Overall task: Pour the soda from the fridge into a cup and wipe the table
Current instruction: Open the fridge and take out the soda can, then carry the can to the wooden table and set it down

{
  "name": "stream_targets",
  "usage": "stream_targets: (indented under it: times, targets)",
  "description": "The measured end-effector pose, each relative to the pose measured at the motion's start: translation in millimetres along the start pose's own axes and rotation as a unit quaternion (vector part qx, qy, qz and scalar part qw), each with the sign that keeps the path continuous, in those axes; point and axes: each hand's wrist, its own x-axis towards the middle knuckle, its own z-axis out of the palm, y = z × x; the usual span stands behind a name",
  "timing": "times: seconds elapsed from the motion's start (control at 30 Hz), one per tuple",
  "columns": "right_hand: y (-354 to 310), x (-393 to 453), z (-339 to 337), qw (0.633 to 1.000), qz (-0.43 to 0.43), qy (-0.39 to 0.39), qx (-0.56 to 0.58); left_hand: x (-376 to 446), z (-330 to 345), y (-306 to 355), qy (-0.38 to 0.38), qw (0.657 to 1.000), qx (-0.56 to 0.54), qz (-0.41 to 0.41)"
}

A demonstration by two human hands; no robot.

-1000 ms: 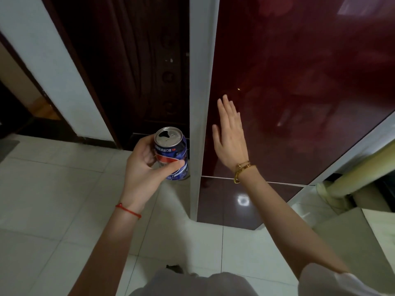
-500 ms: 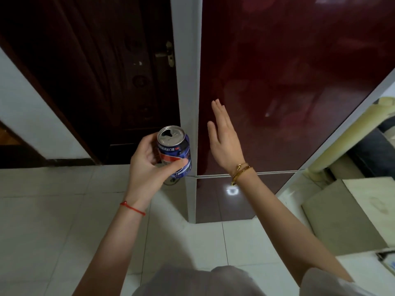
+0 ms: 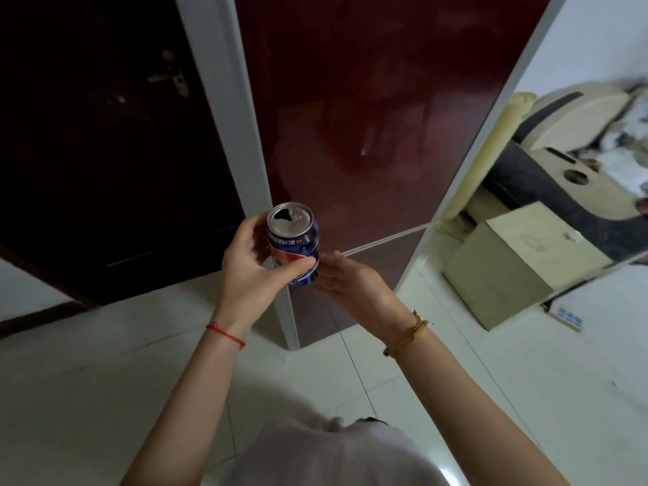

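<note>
Opened soda can held in front of the closed fridge

The left hand (image 3: 252,271) is clamped on the upright soda can (image 3: 294,245); the right hand (image 3: 354,280), fingers loosely spread, sits just right of it, beside the can's base, with the dark-red fridge door (image 3: 368,117) beyond.

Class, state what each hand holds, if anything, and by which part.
The left hand grips the opened soda can around its side. The right hand is open beside the can, gripping nothing.

Opened blue soda can (image 3: 296,245), upright before closed dark-red fridge (image 3: 368,117)
</note>
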Motion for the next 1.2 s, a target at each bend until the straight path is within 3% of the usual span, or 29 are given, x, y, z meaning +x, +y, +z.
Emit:
stream_targets:
  times: [0.1,0.27,0.63,0.93,1.2]
  targets:
    - [5,-21,-8,0.993,0.032,0.013,0.111,-1,12,-6,-0.051,0.999,-0.007,0.0]
    - [20,-51,-31,0.98,0.028,0.057,0.19,-11,35,-9,-0.16,0.987,0.008,0.009]
    - [72,-139,-92,0.937,-0.007,0.156,0.313,-46,89,-6,-0.414,0.91,0.003,-0.006]
    - [122,-241,-139,0.894,-0.072,0.246,0.368,-130,166,12,-0.512,0.859,-0.004,0.007]
    - [189,-377,-175,0.837,-0.112,0.329,0.422,-257,240,27,-0.607,0.794,-0.017,0.009]
